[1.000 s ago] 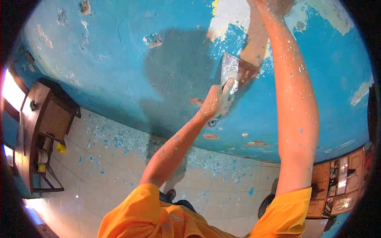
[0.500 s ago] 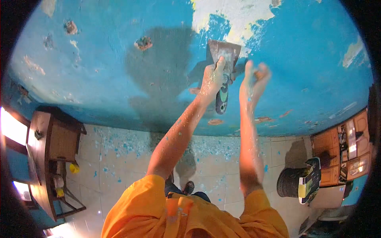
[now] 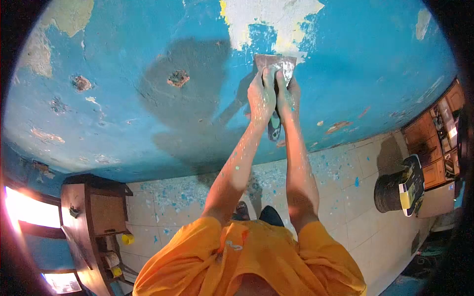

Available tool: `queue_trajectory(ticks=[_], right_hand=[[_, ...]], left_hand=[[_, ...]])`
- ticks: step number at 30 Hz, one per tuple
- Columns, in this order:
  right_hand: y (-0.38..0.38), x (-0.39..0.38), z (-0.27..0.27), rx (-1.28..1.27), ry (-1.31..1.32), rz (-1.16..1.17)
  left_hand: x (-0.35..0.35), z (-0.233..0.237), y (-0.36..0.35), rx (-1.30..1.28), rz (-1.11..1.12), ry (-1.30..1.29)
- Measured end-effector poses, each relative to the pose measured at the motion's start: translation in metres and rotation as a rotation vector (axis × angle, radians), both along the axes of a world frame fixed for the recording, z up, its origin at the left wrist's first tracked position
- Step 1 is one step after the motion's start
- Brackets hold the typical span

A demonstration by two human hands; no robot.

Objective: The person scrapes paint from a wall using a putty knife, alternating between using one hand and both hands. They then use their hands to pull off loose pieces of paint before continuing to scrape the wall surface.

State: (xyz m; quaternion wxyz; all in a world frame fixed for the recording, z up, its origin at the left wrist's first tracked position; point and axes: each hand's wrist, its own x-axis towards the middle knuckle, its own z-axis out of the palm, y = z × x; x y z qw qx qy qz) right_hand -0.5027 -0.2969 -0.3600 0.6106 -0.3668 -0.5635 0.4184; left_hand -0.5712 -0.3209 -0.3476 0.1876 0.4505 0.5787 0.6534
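Observation:
A wide paint scraper with a dark and green handle is held against the blue wall. Its blade edge lies at the lower border of a bare white patch where paint is gone. My left hand is closed on the scraper from the left, thumb pointing up the blade. From the right, my right hand closes on it too, its thumb beside the other one. The handle's lower end shows between my wrists. Specks of paint cling to both forearms, and the fingers behind the tool are hidden.
Blue paint flakes litter the tiled floor along the wall's foot. At left stands a wooden cabinet. A dark bucket-like container and wooden cupboards are at right. The wall has a chipped hole.
My right hand, apart from the scraper before, now grips it beside my left hand. The view has shifted and tilted slightly; the scraper still sits just under the white patch.

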Motion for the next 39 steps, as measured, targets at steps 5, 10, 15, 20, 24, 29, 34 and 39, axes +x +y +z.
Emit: queue_trajectory(ticks=[5,10,15,20,24,29,34,39], right_hand=[[0.009,-0.005,-0.017,0.020,-0.035,-0.021],[0.016,-0.005,-0.017,-0.139,0.290,0.170],[0.017,-0.008,-0.014,-0.175,0.237,0.112],[0.015,-0.011,-0.015,-0.191,0.378,0.215],[0.020,-0.015,0.005,-0.192,0.292,0.404],[0.012,-0.008,0.014,-0.283,0.154,0.402],[0.013,-0.016,0.032,-0.235,0.068,0.203],[0.006,-0.017,0.030,-0.211,-0.083,0.080]], left_hand=[[-0.007,-0.013,-0.010,-0.132,-0.072,0.053],[-0.015,-0.010,-0.007,-0.201,-0.212,-0.064],[-0.016,-0.021,-0.006,-0.151,-0.273,0.009],[-0.020,-0.022,-0.016,-0.321,-0.320,-0.048],[-0.022,0.006,-0.023,-0.305,-0.344,-0.117],[-0.017,0.008,-0.034,-0.340,-0.453,-0.457],[-0.015,0.019,-0.026,-0.278,-0.428,-0.533],[-0.035,0.036,-0.029,-0.489,-0.546,-0.355]])
